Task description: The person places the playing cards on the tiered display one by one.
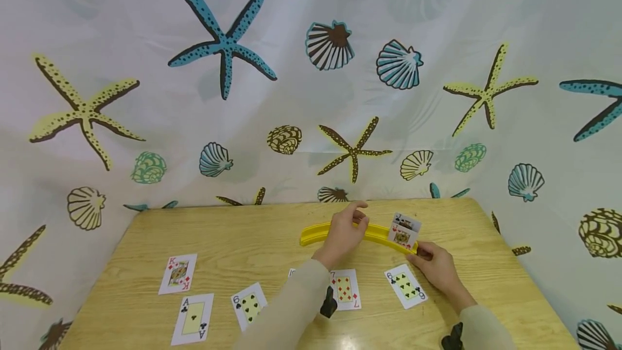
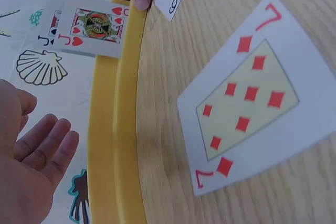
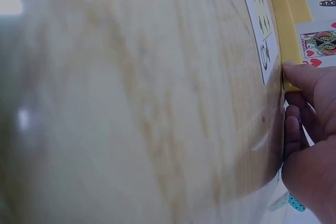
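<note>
A curved yellow card holder stands toward the back of the table. In its slot near the right end, a jack of hearts stands upright, with a black jack behind it. My right hand grips that end, thumb on the front side and the other fingers behind. Over the middle of the holder is my left hand, holding nothing; its fingers look loosely bent in the left wrist view. A seven of diamonds lies face up in front of the holder.
A six of clubs lies by my right hand. Left of my left sleeve lie a six of spades, an ace of clubs and a king of diamonds. Another card is mostly hidden under the sleeve. A patterned cloth hangs behind the table.
</note>
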Motion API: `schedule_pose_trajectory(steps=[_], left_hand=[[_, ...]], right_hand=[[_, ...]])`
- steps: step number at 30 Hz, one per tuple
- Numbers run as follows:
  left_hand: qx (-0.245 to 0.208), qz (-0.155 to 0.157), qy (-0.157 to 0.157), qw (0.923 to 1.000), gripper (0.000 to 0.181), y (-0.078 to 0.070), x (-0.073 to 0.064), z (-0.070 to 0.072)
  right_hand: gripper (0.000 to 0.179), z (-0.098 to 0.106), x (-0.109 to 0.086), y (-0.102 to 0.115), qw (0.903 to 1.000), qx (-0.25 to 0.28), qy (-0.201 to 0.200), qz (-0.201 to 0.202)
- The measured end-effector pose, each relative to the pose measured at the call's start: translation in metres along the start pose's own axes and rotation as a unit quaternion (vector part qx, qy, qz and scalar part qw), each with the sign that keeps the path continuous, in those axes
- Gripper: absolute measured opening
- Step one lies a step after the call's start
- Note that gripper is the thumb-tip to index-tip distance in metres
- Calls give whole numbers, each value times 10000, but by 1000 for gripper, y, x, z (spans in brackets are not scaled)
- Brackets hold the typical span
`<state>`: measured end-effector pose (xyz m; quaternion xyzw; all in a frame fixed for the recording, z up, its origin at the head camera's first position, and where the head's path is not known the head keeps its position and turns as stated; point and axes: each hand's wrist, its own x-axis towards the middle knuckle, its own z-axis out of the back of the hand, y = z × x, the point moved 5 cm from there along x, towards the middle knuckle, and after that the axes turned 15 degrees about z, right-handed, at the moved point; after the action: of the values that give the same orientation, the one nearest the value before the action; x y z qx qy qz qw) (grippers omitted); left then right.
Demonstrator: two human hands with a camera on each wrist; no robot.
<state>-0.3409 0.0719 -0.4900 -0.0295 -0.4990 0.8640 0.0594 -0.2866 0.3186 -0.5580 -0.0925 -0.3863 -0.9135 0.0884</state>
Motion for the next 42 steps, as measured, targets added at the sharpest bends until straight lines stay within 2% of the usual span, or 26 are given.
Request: schedule_pose_trajectory(steps=[8,11,15,17,23,28,35,42], left_hand=[[-66,145,-203,9997,39,17,-3,38],[28,71,-341,9994,34,25,-4,53],[176,138,-399,9990,31,38,-6,74],[230,226,-380,9988,33,44,-8,84],[556,160,-539,9969,35,61,-12,114],[773,201,-685,9945,38,75,-23,141],[988,365,-842,9909,40,104,-40,177],[1424,477,-980,9838,39,132,-66,214]], right_hand=[[45,-1,0,-1,10000,11,27,6],[45,-1,0,-1,10000,11,24,-2],[45,0,1,-1,10000,13,38,-5],[45,0,1,0,10000,22,50,-3],[45,1,-1,2,10000,47,34,-40],[46,0,-1,1,10000,27,57,-44],[45,0,-2,1,10000,2,34,-66],[45,0,-2,3,10000,15,49,-31]])
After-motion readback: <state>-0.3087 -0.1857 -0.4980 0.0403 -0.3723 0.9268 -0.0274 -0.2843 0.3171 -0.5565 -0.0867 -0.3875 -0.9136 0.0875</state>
